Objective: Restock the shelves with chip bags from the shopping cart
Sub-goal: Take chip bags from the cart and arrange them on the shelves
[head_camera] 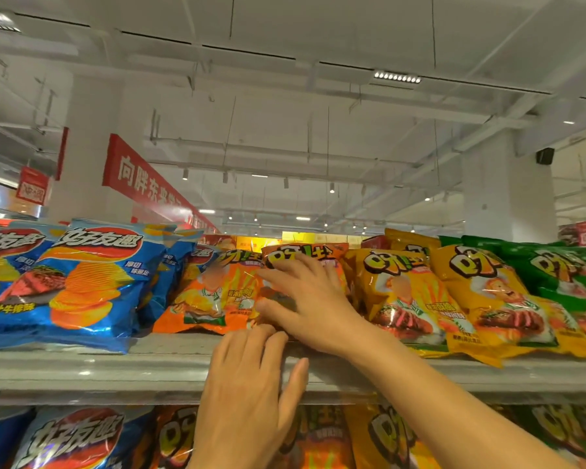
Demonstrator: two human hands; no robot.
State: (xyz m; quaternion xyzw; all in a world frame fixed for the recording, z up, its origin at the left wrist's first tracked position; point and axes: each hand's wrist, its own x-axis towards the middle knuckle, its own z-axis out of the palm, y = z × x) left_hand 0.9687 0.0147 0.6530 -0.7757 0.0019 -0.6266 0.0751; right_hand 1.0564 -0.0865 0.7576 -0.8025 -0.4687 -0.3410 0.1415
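Note:
An orange chip bag (305,257) stands on the top shelf (122,363) between another orange bag (214,296) and a yellow bag (400,292). My right hand (305,299) lies spread flat on its front, fingers straight, pressing it. My left hand (251,387) sits below, fingers relaxed and resting at the shelf's front edge under that bag. The shopping cart is out of view.
Blue chip bags (82,286) fill the shelf's left part; more yellow bags (494,299) and green bags (569,272) lie to the right. A lower shelf row (82,438) holds blue, orange and yellow bags. Red banners (139,177) hang under the ceiling.

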